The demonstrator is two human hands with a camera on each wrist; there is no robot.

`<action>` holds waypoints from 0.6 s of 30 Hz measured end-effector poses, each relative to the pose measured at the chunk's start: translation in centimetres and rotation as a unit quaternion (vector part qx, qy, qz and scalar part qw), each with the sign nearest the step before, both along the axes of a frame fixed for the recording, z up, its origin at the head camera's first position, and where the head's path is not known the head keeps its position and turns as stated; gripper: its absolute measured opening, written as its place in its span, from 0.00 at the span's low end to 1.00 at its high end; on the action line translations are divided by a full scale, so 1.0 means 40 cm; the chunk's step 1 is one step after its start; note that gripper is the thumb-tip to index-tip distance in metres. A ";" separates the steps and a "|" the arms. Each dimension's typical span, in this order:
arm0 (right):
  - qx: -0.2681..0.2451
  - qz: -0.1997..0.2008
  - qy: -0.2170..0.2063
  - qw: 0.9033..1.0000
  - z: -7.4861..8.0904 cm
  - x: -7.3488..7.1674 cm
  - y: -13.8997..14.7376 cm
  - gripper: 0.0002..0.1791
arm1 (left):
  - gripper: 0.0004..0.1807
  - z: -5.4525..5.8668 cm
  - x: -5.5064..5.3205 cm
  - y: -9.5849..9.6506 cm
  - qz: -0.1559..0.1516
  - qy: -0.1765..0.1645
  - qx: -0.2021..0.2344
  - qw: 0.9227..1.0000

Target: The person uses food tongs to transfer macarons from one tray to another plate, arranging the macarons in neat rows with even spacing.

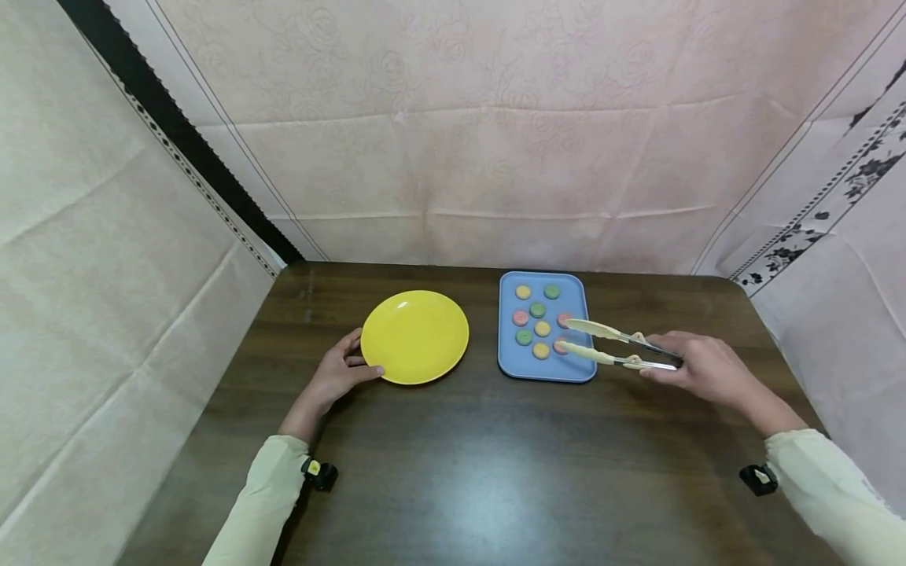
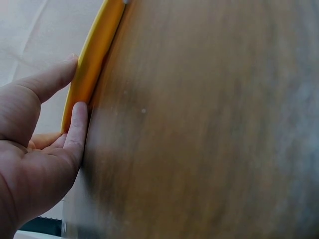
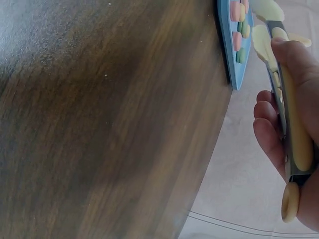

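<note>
A round yellow plate [image 1: 414, 338] lies on the table, and my left hand [image 1: 341, 373] grips its left edge. In the left wrist view the thumb is on the rim of the plate [image 2: 89, 64] and the fingers come up against its underside. My right hand [image 1: 708, 369] holds cream-tipped tongs [image 1: 623, 350] with their arms spread apart. The tong tips hover over the right side of a blue tray [image 1: 506, 354], near a pink macaron [image 1: 563, 321]. Several pink, yellow and green macarons sit on that tray, among them a green macaron [image 1: 551, 292]; another pink one is partly covered by the lower tip.
Under everything is a dark brown wooden table [image 1: 439, 456], its back edge running just behind the tray. A pale patterned cloth [image 1: 495, 173] hangs behind the table, and more cloth [image 1: 106, 259] hangs along the left. Each wrist wears a small black camera [image 1: 324, 476].
</note>
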State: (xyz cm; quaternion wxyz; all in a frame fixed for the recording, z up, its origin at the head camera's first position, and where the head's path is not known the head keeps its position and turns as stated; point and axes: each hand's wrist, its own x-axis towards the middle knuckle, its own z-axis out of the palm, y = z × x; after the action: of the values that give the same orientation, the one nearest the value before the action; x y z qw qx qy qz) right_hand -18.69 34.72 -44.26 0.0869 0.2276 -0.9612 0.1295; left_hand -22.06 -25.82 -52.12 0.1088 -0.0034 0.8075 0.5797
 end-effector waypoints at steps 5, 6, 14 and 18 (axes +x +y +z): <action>0.015 -0.004 -0.019 1.000 -0.005 0.003 -0.007 0.31 | 0.56 0.002 0.001 -0.001 0.000 -0.003 0.002 1.000; 0.019 -0.004 -0.023 1.000 -0.007 0.003 -0.007 0.31 | 0.56 0.003 0.001 -0.001 -0.001 -0.004 0.003 1.000; 0.036 -0.002 -0.037 0.999 -0.013 -0.001 -0.011 0.30 | 0.54 0.028 0.008 0.004 -0.004 -0.018 0.008 1.000; 0.039 0.002 -0.039 0.998 -0.012 0.000 -0.013 0.30 | 0.53 0.065 0.026 0.019 -0.008 -0.015 0.014 1.000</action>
State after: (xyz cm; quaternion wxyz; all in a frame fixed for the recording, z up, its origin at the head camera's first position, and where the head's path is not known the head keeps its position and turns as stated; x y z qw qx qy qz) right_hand -18.69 34.19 -44.74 0.0404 0.2271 -0.9678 0.1007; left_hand -21.03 -25.07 -49.50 0.1258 -0.0046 0.7975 0.5901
